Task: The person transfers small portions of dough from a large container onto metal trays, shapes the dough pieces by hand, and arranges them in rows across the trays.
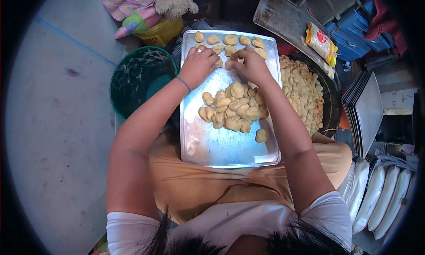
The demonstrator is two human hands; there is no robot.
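Observation:
A shiny metal tray rests across my lap. At its far end sit rows of pale tan dough pieces, set slightly apart. My left hand, wearing a ring and a wrist band, has its fingers closed around a dough piece at the row nearest me. Beside it, my right hand pinches another dough piece between thumb and fingers. A loose heap of dough pieces lies mid-tray below my hands. One single dough piece lies apart near the tray's right edge.
Left of the tray stands a green tub with pale smears inside. A large round pan of many dough pieces is at the right. Beyond are a packaged bag, a worn metal sheet, stacked trays and white packs.

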